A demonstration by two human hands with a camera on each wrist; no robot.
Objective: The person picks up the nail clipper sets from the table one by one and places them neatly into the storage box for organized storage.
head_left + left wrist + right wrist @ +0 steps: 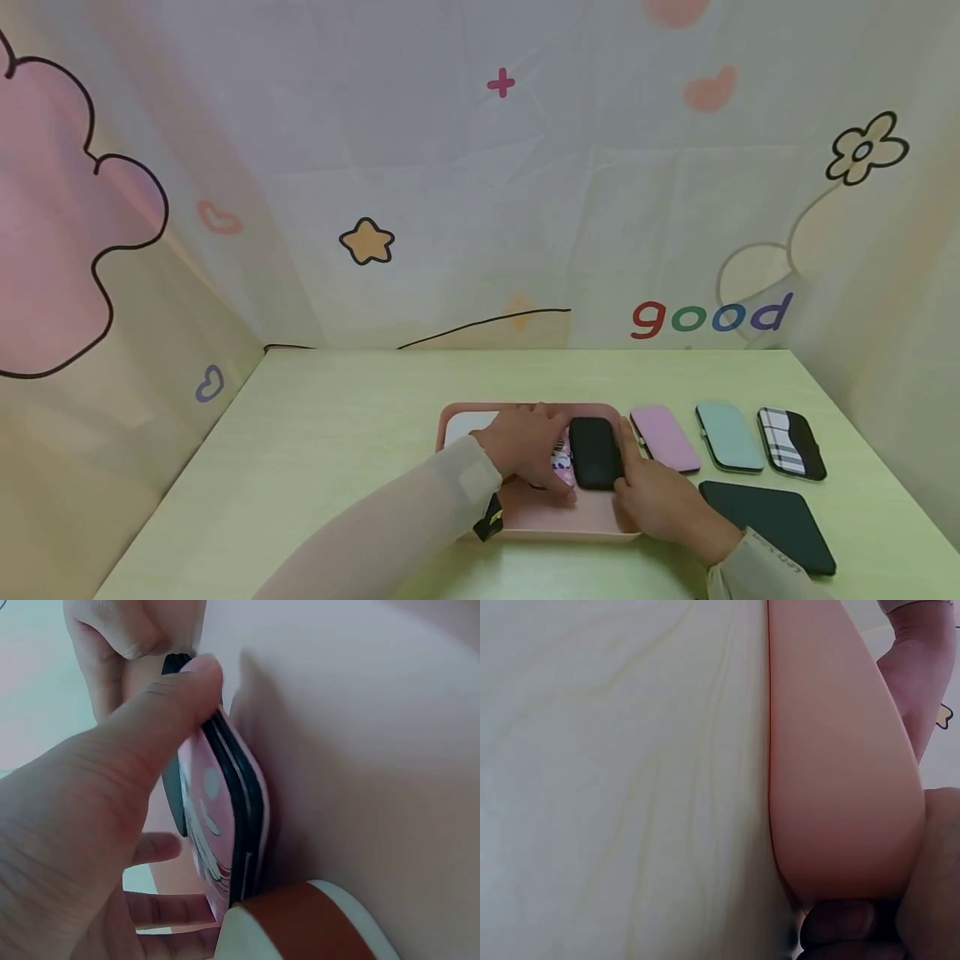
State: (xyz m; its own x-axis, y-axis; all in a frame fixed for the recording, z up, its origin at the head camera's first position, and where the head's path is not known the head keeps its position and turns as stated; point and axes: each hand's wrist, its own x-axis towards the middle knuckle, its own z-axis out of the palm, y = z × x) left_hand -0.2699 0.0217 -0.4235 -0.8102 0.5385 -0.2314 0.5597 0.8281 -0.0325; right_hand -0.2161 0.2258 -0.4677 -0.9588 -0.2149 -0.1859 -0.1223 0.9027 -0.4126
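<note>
My left hand [525, 442] reaches into a pink tray [558, 521] and grips a small flat pink case with a printed pattern [562, 467]. In the left wrist view this pink case [210, 802] stands tilted on its edge, its black rim showing, with the thumb over its top side and fingers behind. Beside it in the tray lies a black case [596, 454]. My right hand [656, 496] holds the tray's right end; in the right wrist view its curled fingers [840, 922] lie against the outer wall of the tray [840, 772].
A white item [465, 425] lies at the tray's left. A white thing with a brown band [307, 922] shows near the left fingers. Right of the tray are a lilac case [666, 437], a mint case [729, 437], a plaid-and-black case [791, 442] and a larger dark flat piece [772, 525].
</note>
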